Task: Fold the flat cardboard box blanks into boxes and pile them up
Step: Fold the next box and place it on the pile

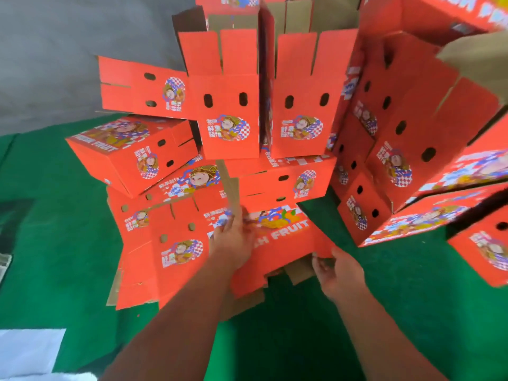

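Looking down through the head camera, a flat red cardboard box blank (277, 243) printed with "FRUIT" lettering is seen lying on top of a spread of other flat blanks (154, 243) on a green floor covering (55, 215), directly in front of the person. The left hand (233, 243) is laid on the printed face of the top blank; its fingers are blurred, so whether they press flat or curl over an edge cannot be told. The right hand (341, 273) is placed at the blank's near right corner, with thumb and fingers closed on the edge of a flap in a pinch. Behind and to the right, folded boxes (231, 116) are piled in uneven stacks, several with top flaps left standing, and a further heap (412, 149) leans in from the right. A white sheet (27, 350) is seen at the lower left. The blank is judged to be light and fairly stiff corrugated board, bending readily only along its scored creases and liable to crumple or tear at the slots if forced. It would best be taken hold of at opposite side panels near the creases, so that it can be opened into a sleeve without the thin flaps being bent.
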`<state>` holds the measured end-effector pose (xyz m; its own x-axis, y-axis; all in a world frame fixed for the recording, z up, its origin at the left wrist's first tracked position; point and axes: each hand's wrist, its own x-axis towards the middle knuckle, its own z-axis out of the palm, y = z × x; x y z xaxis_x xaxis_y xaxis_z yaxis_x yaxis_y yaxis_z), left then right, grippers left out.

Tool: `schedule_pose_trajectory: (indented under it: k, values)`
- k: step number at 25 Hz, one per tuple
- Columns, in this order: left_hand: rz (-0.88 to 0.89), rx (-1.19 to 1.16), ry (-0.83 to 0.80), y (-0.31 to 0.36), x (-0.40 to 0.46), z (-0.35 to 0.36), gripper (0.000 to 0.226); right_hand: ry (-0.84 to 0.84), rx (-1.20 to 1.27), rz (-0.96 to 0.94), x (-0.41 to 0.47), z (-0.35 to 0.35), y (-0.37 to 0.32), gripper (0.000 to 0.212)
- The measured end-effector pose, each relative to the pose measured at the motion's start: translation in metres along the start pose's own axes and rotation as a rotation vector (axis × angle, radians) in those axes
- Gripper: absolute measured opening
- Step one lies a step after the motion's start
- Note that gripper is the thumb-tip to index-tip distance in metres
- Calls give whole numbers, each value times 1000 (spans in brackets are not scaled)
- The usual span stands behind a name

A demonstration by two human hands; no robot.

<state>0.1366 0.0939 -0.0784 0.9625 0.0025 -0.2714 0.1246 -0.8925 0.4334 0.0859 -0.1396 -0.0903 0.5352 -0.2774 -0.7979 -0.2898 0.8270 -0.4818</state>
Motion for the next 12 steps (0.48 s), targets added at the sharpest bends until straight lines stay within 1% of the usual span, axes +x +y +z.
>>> schedule_pose_trajectory:
  k: [1, 2, 4, 6, 8, 9, 10, 11, 12]
  values:
    - [7, 30, -4, -7, -14, 6, 67, 18, 35, -28, -3, -8, -8, 7]
    - [12, 39, -6, -13, -32, 15, 66, 33, 38, -52, -6, -14, -16, 8]
    - [-6, 23, 24, -19, -79, 32, 79, 37, -12, -89, -15, -31, -25, 17]
    - [-78, -1, 123, -24, -126, 44, 94, 28, -74, -119, -27, -47, -29, 18]
    - [-226, -22, 224, -38, -166, 56, 97, 30, -51, -64, -33, -63, -32, 12]
    - [-334, -71, 239, -42, -183, 59, 96, 11, -47, -37, -42, -71, -36, 15]
    - [-425, -177, 234, -44, -195, 62, 94, 1, -37, 6, -49, -78, -42, 18]
    - [-473, -312, 222, -43, -203, 64, 94, -20, -50, 25, -53, -83, -50, 19]
    - [-467, -444, 232, -38, -209, 66, 92, -40, -105, 24, -58, -88, -57, 20]
